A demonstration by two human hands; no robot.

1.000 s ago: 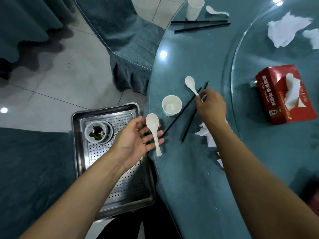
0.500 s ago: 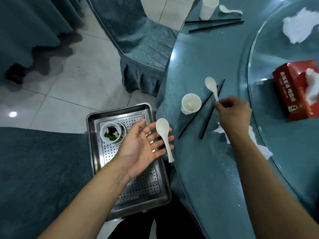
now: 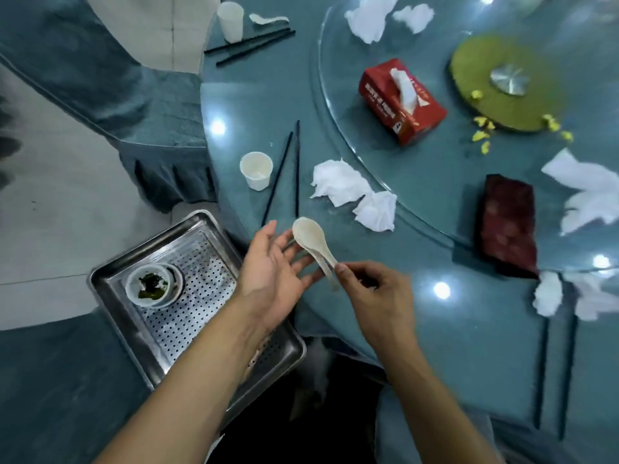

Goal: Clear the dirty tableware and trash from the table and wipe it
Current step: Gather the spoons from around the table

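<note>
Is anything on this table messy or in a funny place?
Yes. Crumpled tissues lie loose near the black chopsticks, more sit on the glass turntable, and small yellow scraps are scattered beside the green mat. No spill or breakage shows.

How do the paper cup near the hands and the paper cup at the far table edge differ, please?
The near paper cup stands left of its chopsticks; the far paper cup stands above its chopsticks. The near cup appears wider and shorter, the far cup taller and narrower. Both are white, upright and open-topped.
</note>
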